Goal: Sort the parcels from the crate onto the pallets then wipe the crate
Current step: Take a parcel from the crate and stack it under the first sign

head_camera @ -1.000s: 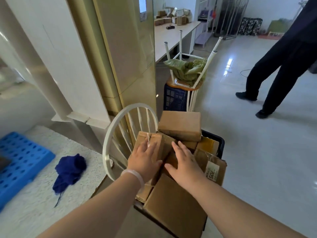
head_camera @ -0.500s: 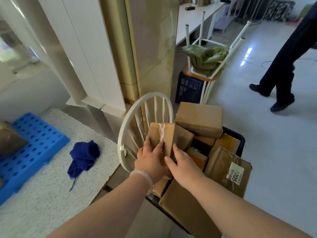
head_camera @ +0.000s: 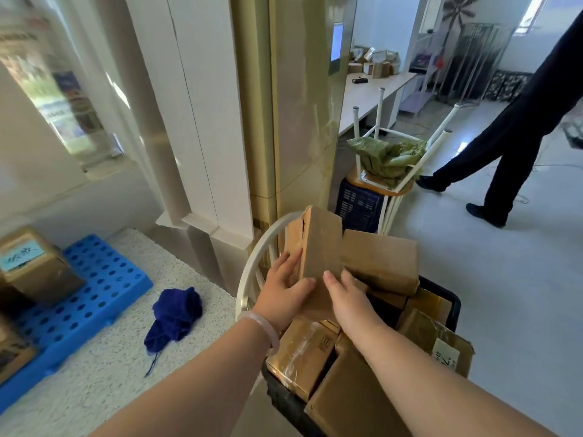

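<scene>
A brown parcel (head_camera: 318, 247) is being gripped upright at frame centre by the left hand (head_camera: 284, 291) and right hand (head_camera: 348, 298); the black crate (head_camera: 441, 301) is lying below, lower right.

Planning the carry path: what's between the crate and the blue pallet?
Head view: a blue cloth on the speckled counter, plus a white chair back.

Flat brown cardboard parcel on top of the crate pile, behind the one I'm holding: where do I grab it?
Take the flat brown cardboard parcel by its free right end, from above: it lies topmost, while the upright brown cardboard parcel you hold covers its left end.
</scene>
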A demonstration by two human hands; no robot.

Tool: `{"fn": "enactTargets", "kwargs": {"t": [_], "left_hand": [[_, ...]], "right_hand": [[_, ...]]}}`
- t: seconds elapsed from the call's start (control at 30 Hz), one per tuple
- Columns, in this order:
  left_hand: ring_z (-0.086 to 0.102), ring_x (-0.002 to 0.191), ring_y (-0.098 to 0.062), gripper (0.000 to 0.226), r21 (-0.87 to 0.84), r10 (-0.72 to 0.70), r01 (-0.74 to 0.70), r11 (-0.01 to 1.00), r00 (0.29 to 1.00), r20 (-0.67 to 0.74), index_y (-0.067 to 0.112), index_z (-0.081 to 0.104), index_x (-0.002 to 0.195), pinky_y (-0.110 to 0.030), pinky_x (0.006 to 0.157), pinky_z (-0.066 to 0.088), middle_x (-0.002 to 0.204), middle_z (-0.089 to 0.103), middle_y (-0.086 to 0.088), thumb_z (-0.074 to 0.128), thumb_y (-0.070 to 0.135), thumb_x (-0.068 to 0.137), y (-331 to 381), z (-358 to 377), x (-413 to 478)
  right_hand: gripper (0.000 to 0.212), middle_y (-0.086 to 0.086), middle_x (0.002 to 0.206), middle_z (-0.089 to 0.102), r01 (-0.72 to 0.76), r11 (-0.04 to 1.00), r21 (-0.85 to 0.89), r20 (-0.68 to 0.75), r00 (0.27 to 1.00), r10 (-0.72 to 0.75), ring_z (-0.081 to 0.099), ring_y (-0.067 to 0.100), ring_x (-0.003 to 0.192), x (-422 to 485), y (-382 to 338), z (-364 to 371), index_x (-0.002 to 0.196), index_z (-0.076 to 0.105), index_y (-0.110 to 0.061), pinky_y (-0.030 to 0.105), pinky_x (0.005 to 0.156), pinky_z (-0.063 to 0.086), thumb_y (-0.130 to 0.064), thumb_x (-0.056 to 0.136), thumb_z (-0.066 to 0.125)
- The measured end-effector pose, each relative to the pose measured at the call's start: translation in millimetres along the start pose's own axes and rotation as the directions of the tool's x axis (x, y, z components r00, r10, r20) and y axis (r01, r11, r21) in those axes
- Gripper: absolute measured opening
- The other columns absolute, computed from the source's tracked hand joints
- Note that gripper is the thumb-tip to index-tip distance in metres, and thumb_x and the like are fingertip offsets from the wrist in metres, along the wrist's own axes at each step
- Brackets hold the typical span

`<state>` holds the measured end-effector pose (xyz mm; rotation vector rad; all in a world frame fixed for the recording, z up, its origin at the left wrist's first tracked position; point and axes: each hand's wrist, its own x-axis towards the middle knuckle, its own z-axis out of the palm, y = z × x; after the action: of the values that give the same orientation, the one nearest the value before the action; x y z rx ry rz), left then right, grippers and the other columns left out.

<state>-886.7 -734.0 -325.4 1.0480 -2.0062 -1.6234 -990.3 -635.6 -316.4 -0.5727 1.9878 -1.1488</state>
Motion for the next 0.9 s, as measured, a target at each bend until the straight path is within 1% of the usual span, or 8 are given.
{"fn": "enactTargets", "kwargs": {"t": [0.17,0.3,0.4,0.47,0.6,0.7,0.77,0.9], "left_hand": [[0.048,0.124,-0.017,0.064,-0.004,-0.024,0.024,1.000,0.996,-0.080,0.040,0.036,0.147,-0.043,0.106,0.045,0.140,0.043,0.005,0.062,0.049,0.089,-1,-4,-7],[0.053,0.121,-0.016,0.107,-0.057,-0.007,0.003,0.998,0.997,-0.079,0.047,0.014,0.152,-0.048,0.100,0.051,0.141,0.046,0.008,0.070,0.071,0.065,3,-5,-12],[0.051,0.120,-0.019,0.122,-0.112,-0.048,0.034,0.993,0.991,-0.127,0.046,0.006,0.152,-0.046,0.101,0.049,0.137,0.046,0.008,0.078,0.066,0.055,3,-9,-16],[0.056,0.113,-0.018,0.112,-0.163,-0.072,0.048,0.985,0.987,-0.144,0.047,0.013,0.148,-0.045,0.097,0.051,0.129,0.052,0.008,0.080,0.056,0.060,0,-15,-19],[0.067,0.101,-0.023,0.058,-0.320,-0.140,0.104,0.942,0.986,-0.093,0.046,0.037,0.135,-0.043,0.087,0.057,0.114,0.069,-0.001,0.069,0.033,0.088,-4,-26,-25],[0.071,0.100,-0.029,0.072,-0.434,-0.173,0.140,0.890,0.984,-0.038,0.057,0.028,0.142,-0.051,0.087,0.058,0.113,0.072,-0.002,0.068,0.040,0.085,-8,-34,-31],[0.071,0.101,-0.029,0.081,-0.454,-0.173,0.142,0.880,0.985,-0.027,0.063,0.016,0.145,-0.053,0.090,0.056,0.115,0.072,-0.002,0.066,0.041,0.085,-14,-41,-35],[0.071,0.101,-0.023,0.075,-0.432,-0.133,0.100,0.896,0.990,-0.045,0.053,0.014,0.151,-0.043,0.087,0.059,0.117,0.070,0.002,0.060,0.032,0.096,-21,-68,-46]], "right_hand": [[0.059,0.006,0.152,0.037,0.111,0.992,-0.063,0.058,0.993,-0.107,0.043,0.027,0.133,-10,-8,11,0.156,0.016,-0.034,0.033,0.092,0.038,-0.052,0.102,0.032],[0.068,-0.009,0.163,0.011,0.256,0.956,-0.141,0.086,0.965,-0.246,0.020,0.025,0.148,-19,-6,17,0.152,0.008,-0.050,0.051,0.115,0.033,-0.069,0.089,0.023],[0.057,-0.015,0.163,0.006,0.347,0.908,-0.235,0.103,0.938,-0.332,0.008,0.019,0.150,-26,-3,20,0.152,0.015,-0.049,0.049,0.120,0.024,-0.060,0.096,0.021],[0.049,-0.014,0.162,0.010,0.396,0.868,-0.299,0.105,0.918,-0.382,0.009,0.015,0.149,-29,0,20,0.150,0.021,-0.048,0.047,0.120,0.024,-0.052,0.101,0.025],[0.051,-0.016,0.162,0.005,0.382,0.850,-0.363,0.054,0.919,-0.390,0.007,0.021,0.150,-27,1,19,0.148,0.012,-0.056,0.052,0.117,0.030,-0.055,0.100,0.030],[0.062,-0.010,0.158,0.016,0.293,0.925,-0.242,0.088,0.956,-0.280,0.034,0.019,0.136,-24,-3,20,0.149,0.001,-0.055,0.038,0.095,0.051,-0.051,0.100,0.038],[0.064,-0.007,0.146,0.034,0.254,0.955,-0.150,0.137,0.962,-0.234,0.047,0.006,0.108,-26,-8,26,0.151,0.000,-0.052,0.018,0.070,0.046,-0.044,0.102,0.041],[0.067,-0.008,0.144,0.039,0.248,0.964,-0.100,0.196,0.954,-0.225,0.051,0.011,0.115,-33,-16,55,0.150,0.001,-0.054,0.028,0.083,0.050,-0.041,0.102,0.045]]}}
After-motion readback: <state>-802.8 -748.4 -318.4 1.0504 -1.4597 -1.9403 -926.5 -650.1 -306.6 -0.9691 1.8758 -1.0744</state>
